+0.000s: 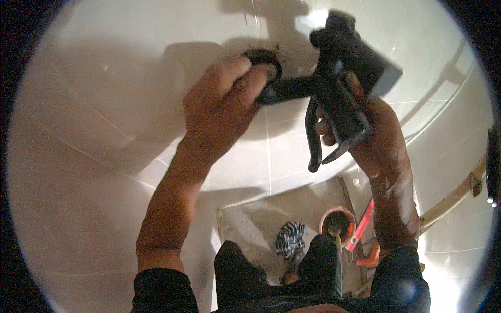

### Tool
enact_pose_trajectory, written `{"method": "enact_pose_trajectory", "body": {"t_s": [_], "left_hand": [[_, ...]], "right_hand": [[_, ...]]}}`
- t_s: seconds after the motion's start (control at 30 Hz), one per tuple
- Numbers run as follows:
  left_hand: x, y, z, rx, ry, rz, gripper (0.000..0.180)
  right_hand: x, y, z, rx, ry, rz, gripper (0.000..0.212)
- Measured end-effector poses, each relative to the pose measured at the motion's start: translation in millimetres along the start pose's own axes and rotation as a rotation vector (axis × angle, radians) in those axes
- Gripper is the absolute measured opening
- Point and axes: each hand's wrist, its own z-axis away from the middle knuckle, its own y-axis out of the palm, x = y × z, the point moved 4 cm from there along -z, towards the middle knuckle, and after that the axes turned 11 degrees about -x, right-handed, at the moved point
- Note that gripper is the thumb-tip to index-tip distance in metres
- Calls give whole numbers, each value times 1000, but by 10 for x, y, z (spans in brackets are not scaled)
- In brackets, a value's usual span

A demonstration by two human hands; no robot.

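In front of the pale tiled wall (125, 104), I hold a black tool (339, 99) that has a round end, a boxy block and a curved lever; I cannot make out its exact kind. My right hand (383, 135) wraps round its body from the right, some fingers hidden behind it. The curved lever (313, 141) hangs beside those fingers. My left hand (222, 107) is closed on a black ring-shaped piece (266, 56) at the tool's left end, close to the wall. Whether this piece is joined to the tool's arm, I cannot tell.
Below, on the floor (250, 219), lie a striped cloth (290, 239) and an orange-red tool (369, 255). An orange bucket (323, 223) contains something with a handle. A red spirit level (361, 227) leans beside it. A wooden pole (454, 197) slants at the right.
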Motion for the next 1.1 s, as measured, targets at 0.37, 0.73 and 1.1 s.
{"method": "enact_pose_trajectory", "body": {"t_s": [0.37, 0.73, 1.1], "left_hand": [[-43, 22, -124, -77, 234, -134, 48], [147, 108, -2, -172, 128, -166, 41], [194, 86, 70, -223, 63, -152, 36]], "right_hand": [[-246, -274, -394, -79, -893, 619, 22], [-696, -458, 915, -493, -1580, -115, 39], [139, 1217, 264, 158, -1794, -360, 47]]}}
